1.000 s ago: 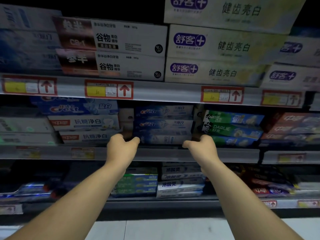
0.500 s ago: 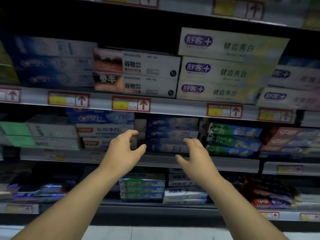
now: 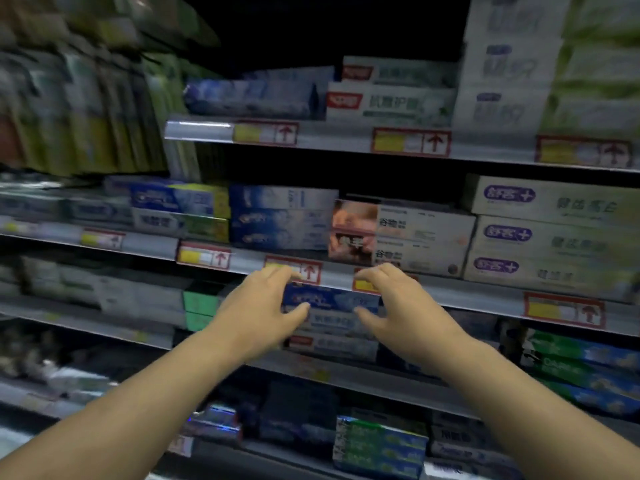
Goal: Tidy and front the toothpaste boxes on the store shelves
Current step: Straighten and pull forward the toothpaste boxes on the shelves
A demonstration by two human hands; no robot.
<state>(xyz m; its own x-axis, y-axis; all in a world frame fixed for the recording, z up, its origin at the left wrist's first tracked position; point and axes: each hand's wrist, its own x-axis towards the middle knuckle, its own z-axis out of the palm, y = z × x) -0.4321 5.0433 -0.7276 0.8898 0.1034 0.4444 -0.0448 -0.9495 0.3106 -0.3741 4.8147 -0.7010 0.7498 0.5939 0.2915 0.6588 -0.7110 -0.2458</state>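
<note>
**Visibility:** head cam view is heavily blurred, esp. the left third of the frame. Print on most packs cannot be read.

**Hands:** L hand [image 3: 263, 306] is seen at frame ctr. Its fingers are spread and bent claw-like, thumb pointed right, and nothing is held. R hand [image 3: 398, 306] is seen just right of it, mirrored: fingers spread and bent, thumb pointed left, nothing held. Both are raised in front of the shelf rail [image 3: 467, 294], and the fingertips overlap the price tags [image 3: 310, 271] fixed to it.

**Task item:** a blue toothpaste box [image 3: 332, 299] is seen btw. the two thumbs. It lies lengthwise on top of a stack at frame ctr, directly under the rail. A pale box [image 3: 330, 322] and a box w/ red logo [image 3: 329, 342] are stacked below it. Whether either thumb touches the blue box cannot be told.

**Shelf above, ctr to right edge:**
- Blue boxes [image 3: 280, 220] are stacked three high.
- Brown-and-white boxes [image 3: 401, 237] are stacked two high just beside them.
- White boxes w/ purple logo [image 3: 554, 237] are stacked three high.

**Elsewhere:**
- Upper right: white boxes w/ red logo [image 3: 388, 98] are noted on the top shelf.
- Lower right: green boxes [image 3: 581, 368] are stacked.
- Bottom ctr: a green-and-blue stack [image 3: 377, 445] is noted on the lowest shelf in view.
</note>
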